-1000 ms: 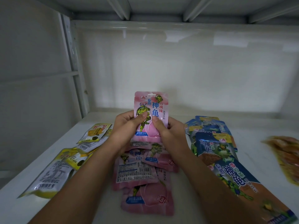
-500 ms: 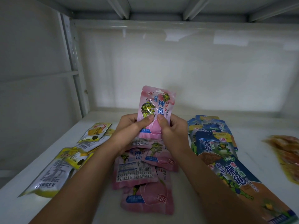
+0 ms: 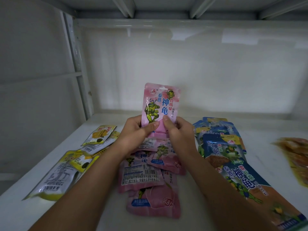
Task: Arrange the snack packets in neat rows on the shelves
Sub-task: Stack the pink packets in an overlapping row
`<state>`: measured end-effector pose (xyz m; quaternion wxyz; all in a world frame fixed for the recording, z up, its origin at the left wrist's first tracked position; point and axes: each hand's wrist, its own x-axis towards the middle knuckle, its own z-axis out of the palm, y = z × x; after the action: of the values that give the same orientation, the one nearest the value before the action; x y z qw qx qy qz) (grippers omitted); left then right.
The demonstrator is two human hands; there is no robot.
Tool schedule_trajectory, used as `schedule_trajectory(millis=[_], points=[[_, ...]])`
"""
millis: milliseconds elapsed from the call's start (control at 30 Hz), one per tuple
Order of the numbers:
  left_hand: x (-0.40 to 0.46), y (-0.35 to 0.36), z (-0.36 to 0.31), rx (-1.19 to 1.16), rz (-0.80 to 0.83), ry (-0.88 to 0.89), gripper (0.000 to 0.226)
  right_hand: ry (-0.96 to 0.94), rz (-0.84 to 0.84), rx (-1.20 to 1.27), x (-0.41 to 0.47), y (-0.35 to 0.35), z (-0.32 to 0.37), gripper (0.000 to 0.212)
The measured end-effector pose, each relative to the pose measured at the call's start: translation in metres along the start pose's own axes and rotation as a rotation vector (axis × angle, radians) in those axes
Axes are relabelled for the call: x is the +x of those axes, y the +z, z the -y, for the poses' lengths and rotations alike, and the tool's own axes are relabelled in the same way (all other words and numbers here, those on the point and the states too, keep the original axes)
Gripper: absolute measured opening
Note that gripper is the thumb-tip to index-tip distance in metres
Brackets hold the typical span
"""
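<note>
You held the pink packet point(image 3: 159, 108) upright over the pink pile point(image 3: 146, 172), L hand point(image 3: 135, 133) & R hand point(image 3: 179, 132) pinching its bottom edge. Thin grip; it could've flopped or slid onto the pile w/ any slack.

Both hands, the left hand point(image 3: 133, 132) and right hand point(image 3: 179, 132), pinch a pink packet point(image 3: 160, 105) upright above the shelf point(image 3: 103, 212); more pink packets point(image 3: 146, 179) lie beneath them, blue packets point(image 3: 223, 147) right, yellow packets point(image 3: 70, 164) left.
</note>
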<state>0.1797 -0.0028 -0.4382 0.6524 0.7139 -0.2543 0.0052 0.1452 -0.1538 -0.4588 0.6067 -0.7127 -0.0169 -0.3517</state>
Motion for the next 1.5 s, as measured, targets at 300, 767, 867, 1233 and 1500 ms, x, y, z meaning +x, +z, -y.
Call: schedule_trajectory(millis=[300,767,867,1233,1500], points=[[0.001,0.001,-0.003,-0.092,-0.100,-0.008,0.018,-0.007,0.077,-0.148,-0.001,0.001,-0.004,0.066],[0.001,-0.003,-0.010,-0.328,-0.089,-0.192,0.025,-0.113,0.098,-0.176,-0.001,0.012,-0.004,0.052],[-0.002,-0.003,-0.009,-0.328,-0.071,-0.160,0.022,-0.106,0.135,-0.196,-0.003,0.011,-0.001,0.046],[0.000,-0.003,-0.009,-0.339,-0.089,-0.106,0.021,0.026,0.153,-0.068,0.000,0.010,0.001,0.061],[0.007,-0.008,-0.003,-0.310,0.056,-0.213,0.046,0.023,0.011,0.014,-0.001,0.002,0.013,0.038]])
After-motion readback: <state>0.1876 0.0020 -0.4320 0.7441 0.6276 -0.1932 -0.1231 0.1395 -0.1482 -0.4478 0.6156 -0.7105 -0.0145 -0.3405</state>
